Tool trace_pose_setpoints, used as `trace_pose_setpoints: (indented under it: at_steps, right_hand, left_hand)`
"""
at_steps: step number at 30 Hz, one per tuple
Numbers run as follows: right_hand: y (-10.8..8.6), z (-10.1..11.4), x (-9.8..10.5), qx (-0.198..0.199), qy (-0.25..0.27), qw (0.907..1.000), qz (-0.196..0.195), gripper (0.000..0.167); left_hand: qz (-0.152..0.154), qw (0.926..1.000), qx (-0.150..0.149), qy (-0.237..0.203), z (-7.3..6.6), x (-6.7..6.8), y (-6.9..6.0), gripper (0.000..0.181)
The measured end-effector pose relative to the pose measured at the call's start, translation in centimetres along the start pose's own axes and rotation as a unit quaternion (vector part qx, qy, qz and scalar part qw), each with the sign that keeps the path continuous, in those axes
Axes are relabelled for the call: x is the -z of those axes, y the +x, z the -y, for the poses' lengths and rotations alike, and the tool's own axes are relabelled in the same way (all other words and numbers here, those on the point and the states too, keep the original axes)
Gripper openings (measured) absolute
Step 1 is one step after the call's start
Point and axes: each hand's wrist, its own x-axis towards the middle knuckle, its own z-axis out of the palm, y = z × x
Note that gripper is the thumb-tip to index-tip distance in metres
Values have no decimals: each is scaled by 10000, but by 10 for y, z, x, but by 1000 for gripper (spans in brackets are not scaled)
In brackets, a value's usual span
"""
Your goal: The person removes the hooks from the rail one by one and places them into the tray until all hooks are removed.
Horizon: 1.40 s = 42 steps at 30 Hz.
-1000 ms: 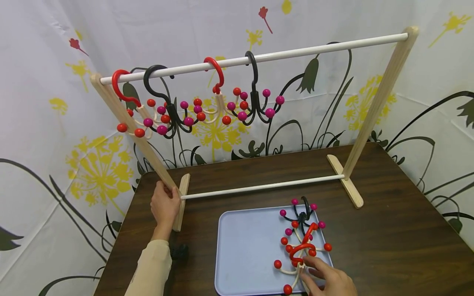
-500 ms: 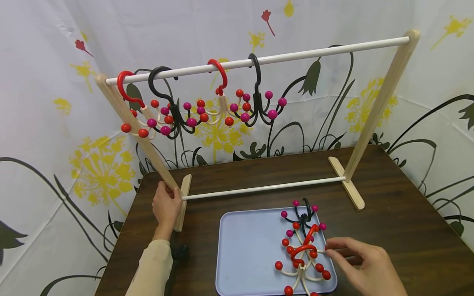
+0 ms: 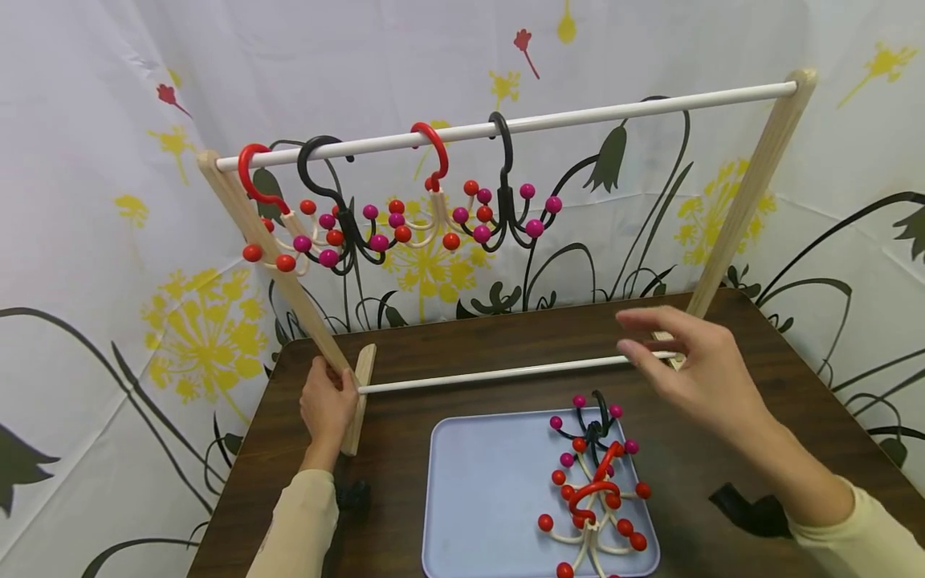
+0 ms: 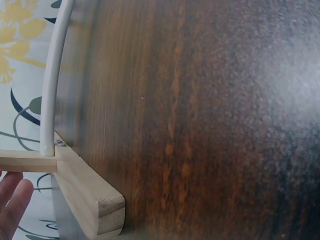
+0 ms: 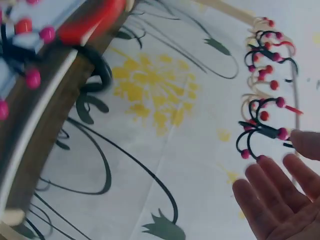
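Observation:
My left hand (image 3: 328, 405) holds the bottom of the left wooden post (image 3: 311, 317) of a stand; its fingertips (image 4: 19, 192) show beside the wood in the left wrist view. My right hand (image 3: 697, 365), empty with fingers apart, is raised in front of the stand's lower right part; its palm (image 5: 287, 205) shows in the right wrist view. From the white top rod (image 3: 578, 118) hang two red-hooked hangers (image 3: 436, 160) and two black ones (image 3: 506, 160), towards the left. On the blue tray (image 3: 484, 498) lie a black hanger (image 3: 594, 432) and red-hooked hangers (image 3: 592, 488), overlapping.
The stand's lower white rod (image 3: 506, 373) runs behind the tray, just above the dark wooden table (image 3: 390, 498). A flower-patterned curtain (image 3: 361, 48) hangs behind. Near my right forearm is a black object (image 3: 751, 512).
My right hand has let go of the red-hooked hanger at the tray's front and moved up and right, away from the tray. My left hand stays at the post.

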Motion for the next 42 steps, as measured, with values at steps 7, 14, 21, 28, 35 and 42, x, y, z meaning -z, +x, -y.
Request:
trace_pose_setpoints:
  at_steps: [7, 14, 21, 28, 35, 42]
  right_hand:
    - [73, 5, 6, -21, 160, 9997, 203, 33]
    - [128, 30, -3, -280, 344, 9967, 682, 40]
    - [158, 42, -24, -720, 608, 9887, 1165, 54]
    - [176, 42, -42, -1151, 742, 9793, 1493, 63]
    - [183, 35, -55, -1248, 269, 9796, 1551, 60]
    - [187, 29, -57, -1125, -412, 9818, 1471, 54]
  left_hand:
    - [-60, 10000, -30, 15, 2, -2, 0, 18]
    - [-83, 10000, -43, 1, 1, -1, -1, 19]
    - [-106, 9999, -50, -7, 2, -2, -1, 19]
    - [-106, 9999, -106, 1, 2, -5, 1, 18]
    - [-108, 9999, -93, 1, 4, -5, -2, 18]
    - [-123, 9999, -57, -34, 3, -4, -1, 18]
